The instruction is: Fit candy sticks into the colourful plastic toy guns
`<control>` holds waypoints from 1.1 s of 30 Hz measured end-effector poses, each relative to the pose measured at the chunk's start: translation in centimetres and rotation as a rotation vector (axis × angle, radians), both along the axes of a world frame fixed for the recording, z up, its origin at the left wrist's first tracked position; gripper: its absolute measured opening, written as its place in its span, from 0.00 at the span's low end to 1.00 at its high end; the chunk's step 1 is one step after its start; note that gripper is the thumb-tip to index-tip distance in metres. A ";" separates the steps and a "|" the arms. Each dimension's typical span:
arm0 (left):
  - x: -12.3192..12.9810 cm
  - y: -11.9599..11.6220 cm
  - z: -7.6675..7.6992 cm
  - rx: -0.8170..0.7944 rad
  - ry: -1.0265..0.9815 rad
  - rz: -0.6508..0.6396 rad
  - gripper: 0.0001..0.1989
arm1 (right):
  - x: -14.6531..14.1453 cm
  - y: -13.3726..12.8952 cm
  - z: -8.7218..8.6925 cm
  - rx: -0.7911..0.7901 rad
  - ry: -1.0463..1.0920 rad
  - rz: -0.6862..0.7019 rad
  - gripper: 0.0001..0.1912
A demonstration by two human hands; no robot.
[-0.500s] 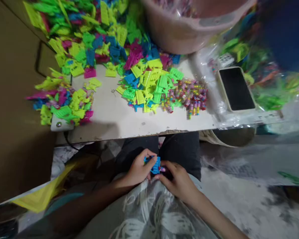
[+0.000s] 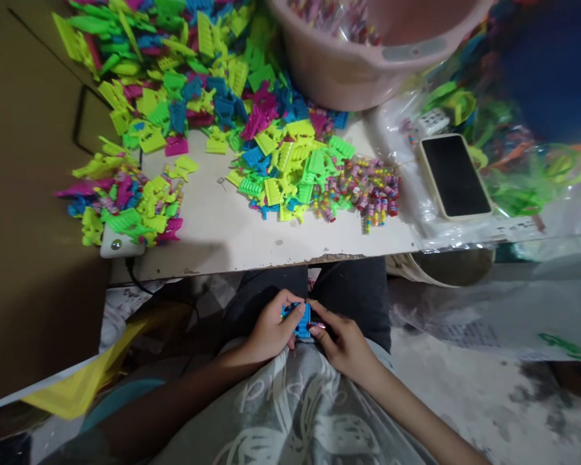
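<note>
Head view: my left hand (image 2: 274, 326) is grasping a blue moulded-plastic toy piece (image 2: 304, 321) with ridged slats, thumb across its near face, held low over my lap between the dark trousers (image 2: 358, 303) and the grey printed shirt (image 2: 266, 413). My right hand (image 2: 346, 342) is at the piece's right side: index fingertip by its upper edge, thumb against a small pinkish tube (image 2: 320, 325) just beside it; whether the fingers beneath close on that tube, I cannot tell. Ahead, on the white worn-edged table (image 2: 208, 213), lies a mixed heap of yellow, green and blue plastic pieces (image 2: 290, 165), touching a cluster of small clear tubes with coloured filling (image 2: 375, 184). Behind these stands a pink plastic basin (image 2: 339, 77); to their right lies a dark-screened, pale-edged phone (image 2: 456, 174), on clear plastic wrap (image 2: 419, 194).
</note>
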State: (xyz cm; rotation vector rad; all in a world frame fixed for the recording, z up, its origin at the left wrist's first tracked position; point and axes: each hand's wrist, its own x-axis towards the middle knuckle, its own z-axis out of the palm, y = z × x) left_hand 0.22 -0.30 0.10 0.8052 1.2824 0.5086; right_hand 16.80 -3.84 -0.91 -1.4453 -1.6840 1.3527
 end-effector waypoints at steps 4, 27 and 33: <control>0.1 -0.1 0.2 -0.034 -0.004 -0.006 0.21 | 0.0 0.2 0.0 0.080 -0.079 0.005 0.19; -11.4 10.3 7.3 1.039 1.019 0.082 0.16 | 6.5 8.5 2.3 0.567 -0.677 -0.331 0.15; -16.5 13.2 11.3 0.788 1.542 0.258 0.24 | 7.0 11.7 2.1 0.595 -0.904 -0.197 0.10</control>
